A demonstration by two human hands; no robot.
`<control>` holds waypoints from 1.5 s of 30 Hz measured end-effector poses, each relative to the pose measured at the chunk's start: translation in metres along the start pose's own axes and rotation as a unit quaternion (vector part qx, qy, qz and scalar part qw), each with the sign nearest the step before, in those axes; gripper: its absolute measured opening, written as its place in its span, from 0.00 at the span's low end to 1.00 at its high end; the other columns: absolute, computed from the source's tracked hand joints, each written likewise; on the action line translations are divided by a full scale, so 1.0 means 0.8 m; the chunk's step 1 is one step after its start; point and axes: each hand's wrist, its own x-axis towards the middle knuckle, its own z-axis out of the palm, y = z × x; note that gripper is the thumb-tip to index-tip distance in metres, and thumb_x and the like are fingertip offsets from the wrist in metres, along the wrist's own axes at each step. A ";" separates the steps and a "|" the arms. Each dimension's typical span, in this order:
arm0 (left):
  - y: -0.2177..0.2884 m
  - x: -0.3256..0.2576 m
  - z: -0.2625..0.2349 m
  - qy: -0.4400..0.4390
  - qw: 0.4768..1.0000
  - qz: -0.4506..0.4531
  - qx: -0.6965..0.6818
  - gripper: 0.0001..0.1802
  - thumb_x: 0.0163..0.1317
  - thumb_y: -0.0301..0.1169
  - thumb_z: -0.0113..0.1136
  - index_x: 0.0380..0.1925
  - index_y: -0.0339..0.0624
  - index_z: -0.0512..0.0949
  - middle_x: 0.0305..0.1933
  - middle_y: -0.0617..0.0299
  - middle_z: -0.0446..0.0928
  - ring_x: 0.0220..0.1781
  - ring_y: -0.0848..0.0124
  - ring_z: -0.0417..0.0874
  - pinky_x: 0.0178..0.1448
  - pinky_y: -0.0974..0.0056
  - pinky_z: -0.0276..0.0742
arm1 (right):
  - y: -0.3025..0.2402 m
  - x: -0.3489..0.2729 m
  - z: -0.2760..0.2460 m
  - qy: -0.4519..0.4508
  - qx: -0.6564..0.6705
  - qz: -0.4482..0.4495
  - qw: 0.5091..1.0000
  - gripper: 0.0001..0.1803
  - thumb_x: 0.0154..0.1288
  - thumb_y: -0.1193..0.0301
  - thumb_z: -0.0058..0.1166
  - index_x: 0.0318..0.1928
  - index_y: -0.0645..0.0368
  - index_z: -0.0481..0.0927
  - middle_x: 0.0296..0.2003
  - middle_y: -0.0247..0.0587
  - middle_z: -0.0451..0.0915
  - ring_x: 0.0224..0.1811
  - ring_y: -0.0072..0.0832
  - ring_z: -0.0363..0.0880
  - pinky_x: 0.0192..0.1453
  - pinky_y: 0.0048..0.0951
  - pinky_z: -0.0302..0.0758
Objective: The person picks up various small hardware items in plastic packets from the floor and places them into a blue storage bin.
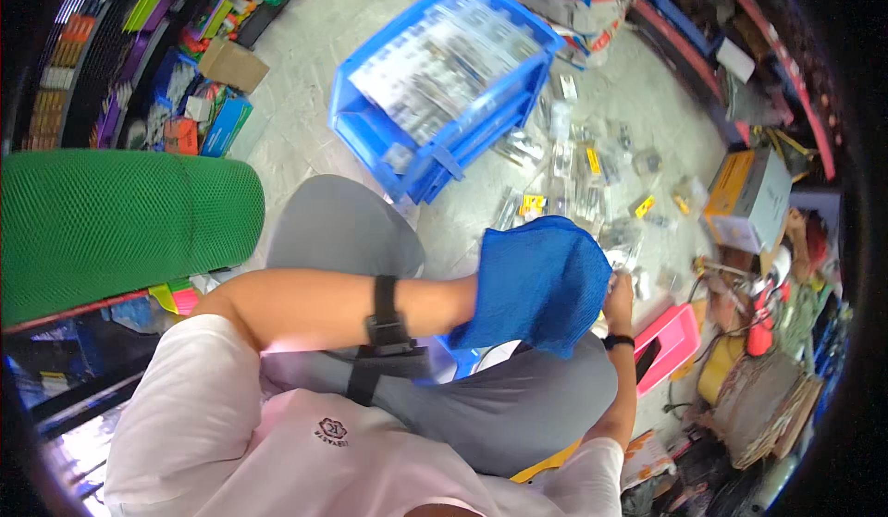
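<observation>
Apparently covering left hand with blue cloth [541, 281], just left of right hand [620, 301]; cannot tell fingers' state on either.

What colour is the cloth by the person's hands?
The cloth is blue; it shows best in the head view.

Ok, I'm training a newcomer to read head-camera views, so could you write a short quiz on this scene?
1. What colour is the cloth that hides the left hand?
2. True or false: the green mesh roll lies to the left of the blue bin.
3. Which is nearest the right hand: A the mesh roll, B the blue bin, or C the cloth?

Key: 1 blue; 2 true; 3 C.
</observation>
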 end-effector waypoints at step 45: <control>-0.026 -0.022 0.041 0.130 0.641 -0.225 -0.722 0.25 0.65 0.50 0.35 0.48 0.42 0.68 0.46 0.56 0.73 0.47 0.66 0.75 0.52 0.62 0.73 | -0.421 -0.064 -0.147 0.282 0.107 -0.206 0.931 0.19 0.50 0.79 0.56 0.46 0.59 0.76 0.33 0.46 0.72 0.36 0.38 0.72 0.42 0.31 0.70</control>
